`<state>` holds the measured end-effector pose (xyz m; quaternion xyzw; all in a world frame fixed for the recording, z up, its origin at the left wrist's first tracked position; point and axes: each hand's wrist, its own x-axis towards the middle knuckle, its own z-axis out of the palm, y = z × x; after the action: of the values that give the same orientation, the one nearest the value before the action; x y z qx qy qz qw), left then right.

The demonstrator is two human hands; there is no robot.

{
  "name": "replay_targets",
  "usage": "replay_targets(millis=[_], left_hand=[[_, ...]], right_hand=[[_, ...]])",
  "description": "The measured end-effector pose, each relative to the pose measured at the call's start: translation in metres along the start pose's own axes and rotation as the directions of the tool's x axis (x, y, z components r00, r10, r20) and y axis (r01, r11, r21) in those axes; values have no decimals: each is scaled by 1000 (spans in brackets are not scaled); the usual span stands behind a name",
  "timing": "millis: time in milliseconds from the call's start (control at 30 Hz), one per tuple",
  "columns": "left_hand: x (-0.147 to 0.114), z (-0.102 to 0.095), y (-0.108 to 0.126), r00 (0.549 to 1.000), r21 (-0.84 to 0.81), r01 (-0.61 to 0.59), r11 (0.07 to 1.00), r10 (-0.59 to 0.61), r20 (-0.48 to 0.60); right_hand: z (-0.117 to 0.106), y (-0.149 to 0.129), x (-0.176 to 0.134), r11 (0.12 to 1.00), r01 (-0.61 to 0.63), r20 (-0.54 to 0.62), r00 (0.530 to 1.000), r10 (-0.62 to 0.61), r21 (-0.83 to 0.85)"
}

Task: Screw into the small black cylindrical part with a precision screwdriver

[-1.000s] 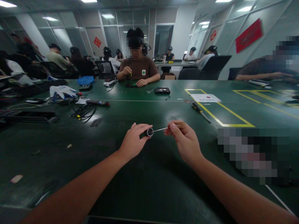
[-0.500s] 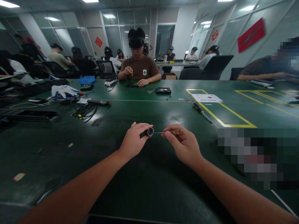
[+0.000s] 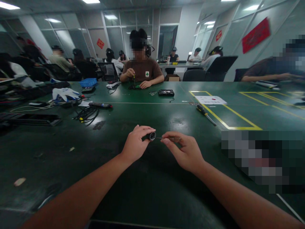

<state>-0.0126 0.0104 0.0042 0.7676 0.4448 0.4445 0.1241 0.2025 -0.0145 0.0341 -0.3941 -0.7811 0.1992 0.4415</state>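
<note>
Between thumb and fingers, my left hand [image 3: 137, 143] grips a small black cylindrical part [image 3: 152, 136] whose round, silvery-rimmed end faces me. My right hand [image 3: 184, 149] is closed around a small screwdriver [image 3: 173, 139] with a brownish, see-through handle. Its thin shaft points left at the rim of the cylindrical part; whether the tip touches it or sits inside, I cannot tell. Both hands are held over the green table [image 3: 143, 197], close together. Most of the cylindrical part is hidden by my left fingers.
A larger black-and-yellow screwdriver [image 3: 206, 115] lies right of centre, near a white paper sheet [image 3: 211, 100]. To the left are coiled black cables [image 3: 88, 114], a pen-shaped electric tool [image 3: 100, 105] and white gloves [image 3: 65, 94]. Opposite, a co-worker [image 3: 142, 68] handles a circuit board.
My right hand and the small screwdriver have shifted slightly left and down. The cylindrical part has moved a little left and turned slightly in my left hand.
</note>
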Motion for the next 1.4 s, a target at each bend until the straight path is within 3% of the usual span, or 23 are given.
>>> replay_targets(millis=[100,200,367,433,567,633,833,1067,1167,1267,1333,1400], left_hand=[[0,0,-1,1000,-9,15,1000,-15,-3],[0,-1,-4,999,-7,18,1000,-18,-34],[0,-2,-3,998,9,30,1000,-30,-48],[0,-1,-2,998,22,36,999,-35,-54],[1,-1,-3,998,37,24,999,-22,-67],[1,-1,-5,997,38,17,999,-14,-76],[0,-1,-4,997,45,29,999,-25,-79],[1,-1,-4,995,36,-9,999,12,-96],[1,-1,-4,995,33,-9,999,12,-96],[0,0,-4,997,22,5,1000,-4,-76],[0,0,-3,998,20,15,1000,-14,-64],[1,0,-2,998,21,34,999,-33,-57]], right_hand=[[0,0,1,999,-11,-15,1000,11,30],[1,-1,0,1000,10,44,999,-11,25],[4,3,0,978,-155,30,988,152,139],[3,3,1,986,-117,38,993,113,122],[1,-1,2,994,100,122,987,-105,49],[1,-2,1,991,133,143,980,-137,36],[3,0,0,996,-88,52,995,87,17],[4,-4,0,1000,-12,83,997,11,13],[7,1,1,975,-155,68,987,145,159],[9,10,5,850,-330,61,940,336,410],[10,13,7,786,-362,59,921,386,501],[11,14,7,783,-365,66,920,386,505]])
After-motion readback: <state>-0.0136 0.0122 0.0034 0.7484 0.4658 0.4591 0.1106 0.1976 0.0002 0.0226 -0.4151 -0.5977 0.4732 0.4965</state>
